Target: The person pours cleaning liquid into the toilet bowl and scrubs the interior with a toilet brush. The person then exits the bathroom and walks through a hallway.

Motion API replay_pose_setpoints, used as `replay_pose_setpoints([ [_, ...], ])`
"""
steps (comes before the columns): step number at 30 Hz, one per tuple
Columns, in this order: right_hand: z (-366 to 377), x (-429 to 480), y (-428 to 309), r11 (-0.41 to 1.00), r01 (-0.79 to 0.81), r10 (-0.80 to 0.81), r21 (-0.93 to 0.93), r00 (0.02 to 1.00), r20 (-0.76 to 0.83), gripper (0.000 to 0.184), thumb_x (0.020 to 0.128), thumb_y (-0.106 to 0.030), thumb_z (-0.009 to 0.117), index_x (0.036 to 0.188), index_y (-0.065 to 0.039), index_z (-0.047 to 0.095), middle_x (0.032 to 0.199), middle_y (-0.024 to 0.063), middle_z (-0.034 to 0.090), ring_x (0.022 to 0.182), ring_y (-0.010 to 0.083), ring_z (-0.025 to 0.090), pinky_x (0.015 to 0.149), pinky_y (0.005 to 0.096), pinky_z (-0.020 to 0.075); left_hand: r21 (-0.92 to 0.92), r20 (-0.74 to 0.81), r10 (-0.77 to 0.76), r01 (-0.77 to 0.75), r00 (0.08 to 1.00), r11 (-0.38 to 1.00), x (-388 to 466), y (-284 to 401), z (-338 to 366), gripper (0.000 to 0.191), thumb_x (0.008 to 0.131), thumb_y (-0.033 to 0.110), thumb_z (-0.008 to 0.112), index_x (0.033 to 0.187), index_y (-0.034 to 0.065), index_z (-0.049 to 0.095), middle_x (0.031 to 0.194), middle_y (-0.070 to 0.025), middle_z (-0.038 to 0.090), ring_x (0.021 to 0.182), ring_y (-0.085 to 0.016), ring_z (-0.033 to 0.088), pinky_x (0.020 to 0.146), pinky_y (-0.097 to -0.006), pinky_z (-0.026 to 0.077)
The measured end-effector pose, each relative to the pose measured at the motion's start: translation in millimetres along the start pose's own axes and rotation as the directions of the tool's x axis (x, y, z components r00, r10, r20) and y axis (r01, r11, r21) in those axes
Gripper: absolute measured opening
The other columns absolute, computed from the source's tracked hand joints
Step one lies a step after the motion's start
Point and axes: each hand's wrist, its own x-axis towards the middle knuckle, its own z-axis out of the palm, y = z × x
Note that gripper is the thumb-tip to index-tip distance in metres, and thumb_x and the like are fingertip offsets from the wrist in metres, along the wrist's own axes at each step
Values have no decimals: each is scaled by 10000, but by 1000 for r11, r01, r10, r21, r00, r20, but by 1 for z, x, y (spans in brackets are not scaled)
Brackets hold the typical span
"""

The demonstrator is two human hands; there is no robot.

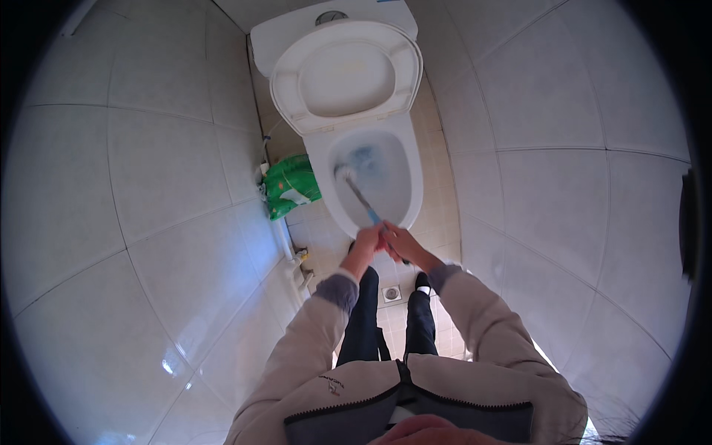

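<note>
My left hand [368, 246] and my right hand [405, 242] are closed together around the handle of a toilet brush [359, 196], just past the front rim of a white toilet bowl [415, 192]. The brush slants up and left, and its pale, blurred head lies against the left inner side of the bowl. Blue-tinted water [364, 158] shows at the bottom of the bowl. The seat and lid [347, 78] are raised against the cistern [267, 41], which has a round flush button [331, 18] on top.
A green plastic bag [292, 186] sits left of the bowl, beside a white pipe [284, 239] with a brass-coloured valve [302, 256]. A square floor drain [391, 293] lies between my feet. Tiled walls [545, 194] stand close on both sides.
</note>
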Motion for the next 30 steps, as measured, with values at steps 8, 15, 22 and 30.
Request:
replay_pose_setpoints([
  [8, -12, 30, 28, 994, 3, -12, -105, 996, -86, 360, 987, -206, 410, 1288, -28, 493, 587, 68, 559, 378, 149, 492, 341, 305, 391, -119, -15, 36, -38, 999, 992, -27, -12, 27, 248, 984, 300, 482, 910, 99, 608, 770, -19, 620, 667, -128, 579, 635, -299, 473],
  [15, -70, 108, -14, 975, -21, 67, 223, 977, -201, 158, 925, -139, 488, 1002, -21, 561, 574, 67, 535, 385, 153, 483, 323, 294, 351, -229, -65, 183, -193, 981, 954, 0, 74, 88, 244, 969, 250, 463, 827, 87, 577, 642, -25, 553, 576, -126, 535, 551, -278, 429],
  [22, -52, -44, -23, 687, 141, 125, 713, 944, -307, 183, 969, -257, 489, 894, -109, 565, 598, -8, 489, 372, 29, 406, 304, 168, 283, 374, 37, 393, -377, 919, 847, -40, 39, 137, 221, 929, 220, 531, 878, 26, 624, 669, -48, 607, 549, -126, 571, 508, -290, 437],
  [30, 17, -46, -16, 779, 247, 56, 577, 888, -456, 444, 964, -213, 509, 1385, -83, 453, 627, -1, 482, 412, 68, 427, 335, 222, 314, 191, -32, 255, -244, 967, 951, -67, 32, 96, 222, 951, 173, 500, 1100, 44, 600, 724, -24, 582, 521, -78, 538, 409, -217, 407],
])
